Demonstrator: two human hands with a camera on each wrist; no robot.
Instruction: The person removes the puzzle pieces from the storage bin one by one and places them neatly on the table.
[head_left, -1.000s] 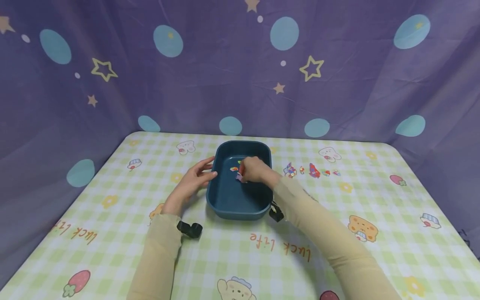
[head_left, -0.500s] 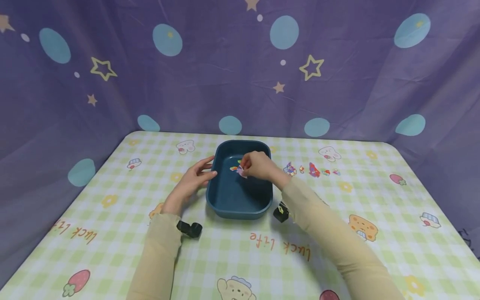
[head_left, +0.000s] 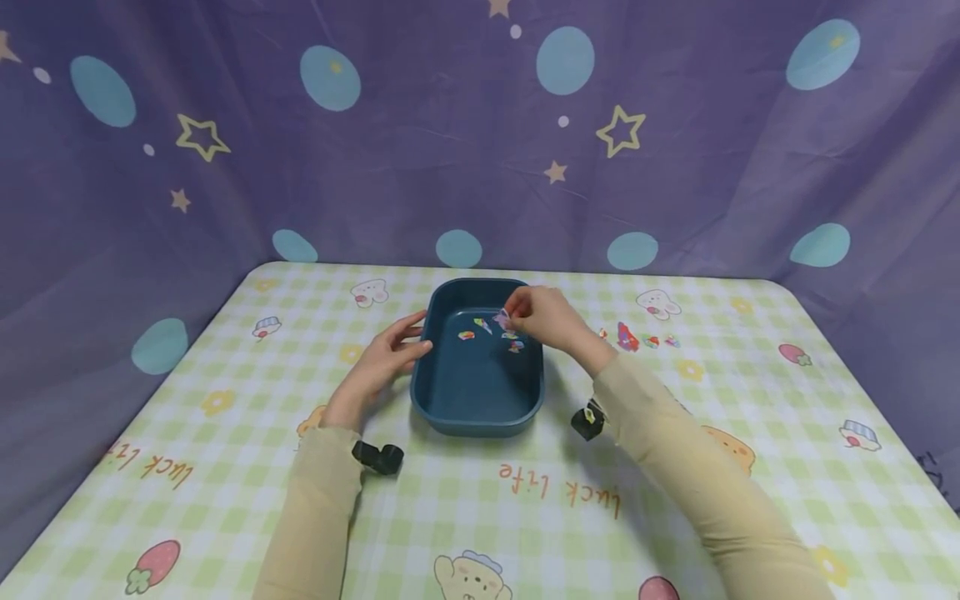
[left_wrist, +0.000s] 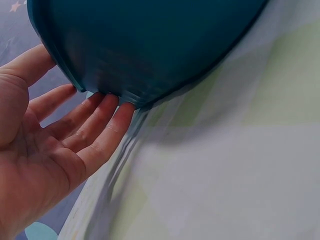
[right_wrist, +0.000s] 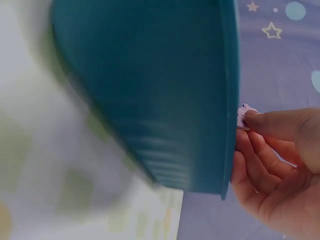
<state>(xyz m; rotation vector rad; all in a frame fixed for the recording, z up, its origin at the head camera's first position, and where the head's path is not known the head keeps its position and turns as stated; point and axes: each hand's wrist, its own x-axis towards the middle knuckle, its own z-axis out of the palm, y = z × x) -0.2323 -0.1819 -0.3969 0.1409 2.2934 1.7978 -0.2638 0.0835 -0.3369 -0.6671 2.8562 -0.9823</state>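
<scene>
A dark teal rectangular tub [head_left: 477, 428] stands on the table with several small colourful flat cutouts [head_left: 466, 336] lying on its floor. My left hand [head_left: 381, 361] rests against the tub's left side; in the left wrist view its fairly straight fingers [left_wrist: 107, 132] touch the outer wall. Over the tub's far right rim, my right hand [head_left: 551, 319] pinches a small purple-pink flat cutout [head_left: 502, 319] between thumb and fingers. The right wrist view shows this cutout's pale edge just past the rim, partly hidden by the thumb.
Several more bright cutouts [head_left: 627, 337] lie in a row on the table right of the tub, some behind the right wrist. A green-checked cloth [head_left: 420, 525] covers the table. A purple patterned curtain [head_left: 420, 167] hangs behind it.
My right hand has risen from the tub's middle toward its far right rim, with the purple-pink cutout pinched. More cutouts inside now show. The left hand stays at the tub's side.
</scene>
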